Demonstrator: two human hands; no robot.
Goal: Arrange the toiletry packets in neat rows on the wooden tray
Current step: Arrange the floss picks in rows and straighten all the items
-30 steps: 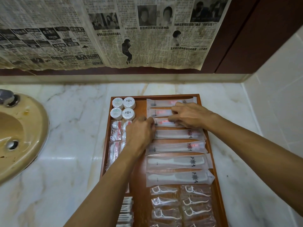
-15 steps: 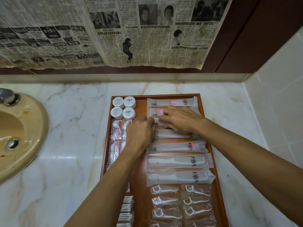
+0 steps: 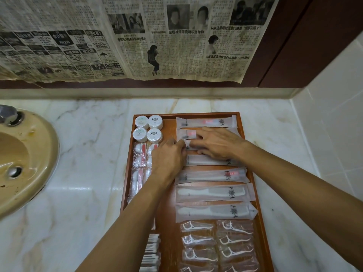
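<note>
The third toothbrush packet [image 3: 188,144] lay crosswise on the wooden tray [image 3: 247,146], long axis left to right. Its left end was pinched by the left hand [image 3: 169,157]; the right hand [image 3: 218,143] was pressed flat, fingers extended, across its length.

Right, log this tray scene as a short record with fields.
surface: marble counter, sink at left
tray: wooden tray, nearly full
far left corner: four round white tubs
right column: long packets in rows, floss picks nearest
left hand: fingers on third long packet
right hand: flat across second and third packets
</note>
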